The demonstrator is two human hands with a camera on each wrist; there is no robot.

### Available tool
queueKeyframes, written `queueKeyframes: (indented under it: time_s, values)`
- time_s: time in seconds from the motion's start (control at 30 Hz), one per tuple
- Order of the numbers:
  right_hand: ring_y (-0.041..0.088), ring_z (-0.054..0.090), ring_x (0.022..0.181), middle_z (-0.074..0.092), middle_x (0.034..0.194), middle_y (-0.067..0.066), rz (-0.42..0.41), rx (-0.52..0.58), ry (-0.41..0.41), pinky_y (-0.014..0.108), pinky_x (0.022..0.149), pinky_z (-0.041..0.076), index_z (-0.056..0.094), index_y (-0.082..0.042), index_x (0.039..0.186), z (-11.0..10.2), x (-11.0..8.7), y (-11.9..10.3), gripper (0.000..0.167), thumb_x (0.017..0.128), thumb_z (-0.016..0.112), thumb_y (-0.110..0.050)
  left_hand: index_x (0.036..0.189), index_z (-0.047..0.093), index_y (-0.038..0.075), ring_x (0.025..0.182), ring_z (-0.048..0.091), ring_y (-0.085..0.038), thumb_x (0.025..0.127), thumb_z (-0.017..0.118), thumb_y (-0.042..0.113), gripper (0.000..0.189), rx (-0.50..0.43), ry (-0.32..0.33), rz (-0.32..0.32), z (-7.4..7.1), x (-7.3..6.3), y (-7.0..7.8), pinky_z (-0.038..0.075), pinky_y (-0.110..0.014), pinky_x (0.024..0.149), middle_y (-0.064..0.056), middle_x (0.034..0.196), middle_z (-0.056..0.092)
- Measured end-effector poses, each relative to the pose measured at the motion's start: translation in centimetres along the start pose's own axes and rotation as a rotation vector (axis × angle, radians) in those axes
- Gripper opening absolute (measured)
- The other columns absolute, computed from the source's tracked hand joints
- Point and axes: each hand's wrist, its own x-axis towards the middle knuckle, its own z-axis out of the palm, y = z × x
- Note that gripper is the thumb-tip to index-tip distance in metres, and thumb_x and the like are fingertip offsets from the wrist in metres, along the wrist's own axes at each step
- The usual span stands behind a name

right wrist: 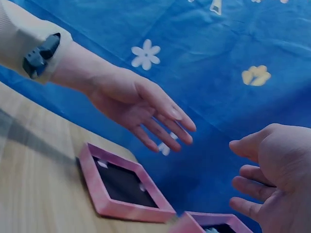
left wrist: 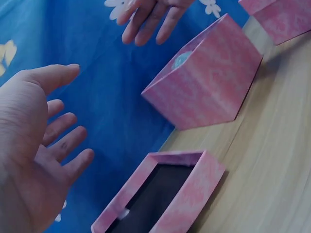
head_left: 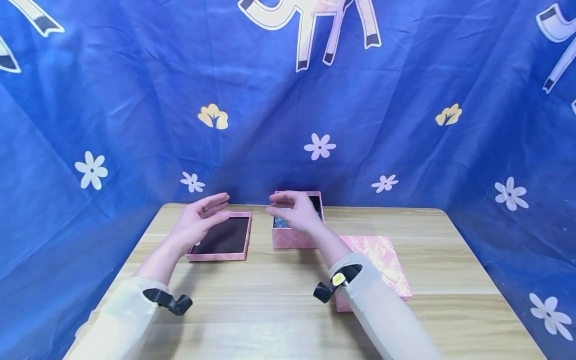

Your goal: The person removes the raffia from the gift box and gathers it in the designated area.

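Observation:
My left hand (head_left: 198,222) hovers over a shallow pink box lid (head_left: 216,257) with a dark inside, its fingers loosely extended and holding nothing. In the head view my right hand (head_left: 294,211) is raised above an open pink box (head_left: 288,239), also with relaxed fingers and nothing in them. Something blue and crinkled (head_left: 281,222) lies inside that box, partly hidden by the hand. The palms face each other across a gap. In the left wrist view, the box (left wrist: 214,77) and the lid (left wrist: 189,199) appear below the hands.
A closed-looking pink patterned box (head_left: 373,255) sits on the right of the wooden table (head_left: 270,310), partly under my right forearm. Behind the table hangs a blue cloth (head_left: 270,125) with flower and animal prints; it also flanks both sides.

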Motion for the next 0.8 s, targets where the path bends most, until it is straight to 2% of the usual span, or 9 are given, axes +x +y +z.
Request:
queueKeyframes:
  time_s: [0.17,0.3,0.43,0.53,0.63,0.8]
  values:
    - [0.027,0.073,0.113,0.075,0.124,0.013,0.008,-0.001,0.014,0.032,0.093,0.060,0.074,0.003,0.126,-2.3,0.3,0.3,0.034,0.093,0.081,-0.004,0.155,0.048,-0.003,0.141,0.051,-0.040,0.100,0.076,0.009,0.063,-0.029,-0.021,0.024,1.8,1.0,0.0,0.050,-0.018,0.101,-0.022,0.156,0.051]
    - [0.029,0.072,0.114,0.075,0.121,0.011,0.019,-0.030,0.037,0.031,0.091,0.060,0.075,0.001,0.125,-4.0,0.4,0.7,0.034,0.092,0.083,-0.006,0.156,0.049,0.000,0.134,0.059,-0.039,0.099,0.077,0.010,0.064,-0.018,-0.038,0.007,3.5,1.7,0.0,0.053,-0.024,0.102,-0.021,0.154,0.053]
    - [0.029,0.071,0.115,0.075,0.122,0.011,0.026,-0.065,0.038,0.033,0.094,0.059,0.075,-0.001,0.126,-5.5,0.5,1.6,0.036,0.091,0.085,-0.009,0.157,0.050,0.005,0.134,0.059,-0.039,0.097,0.081,0.019,0.069,0.077,-0.049,0.004,5.3,2.2,0.1,0.052,-0.039,0.107,-0.021,0.152,0.055]
    - [0.031,0.069,0.119,0.074,0.125,0.012,0.022,-0.098,0.020,0.037,0.099,0.058,0.074,-0.002,0.128,-6.4,0.6,2.2,0.038,0.092,0.085,-0.009,0.157,0.051,0.007,0.138,0.056,-0.038,0.096,0.082,0.027,0.072,0.162,-0.052,0.017,6.6,2.5,0.4,0.047,-0.049,0.112,-0.020,0.153,0.055]
    - [0.037,0.064,0.126,0.071,0.131,0.014,0.018,-0.119,-0.007,0.041,0.104,0.055,0.071,0.000,0.132,-7.0,0.7,2.8,0.043,0.092,0.084,-0.009,0.157,0.051,0.007,0.142,0.052,-0.036,0.094,0.084,0.032,0.075,0.215,-0.050,0.037,7.7,2.9,0.5,0.043,-0.053,0.115,-0.019,0.156,0.053]
    - [0.042,0.057,0.134,0.064,0.141,0.021,0.026,-0.118,-0.055,0.046,0.110,0.050,0.065,0.004,0.139,-7.6,0.9,3.8,0.053,0.092,0.084,-0.009,0.158,0.049,0.005,0.146,0.047,-0.035,0.092,0.086,0.035,0.081,0.243,-0.051,0.055,9.2,3.4,0.2,0.043,-0.053,0.116,-0.016,0.160,0.049]
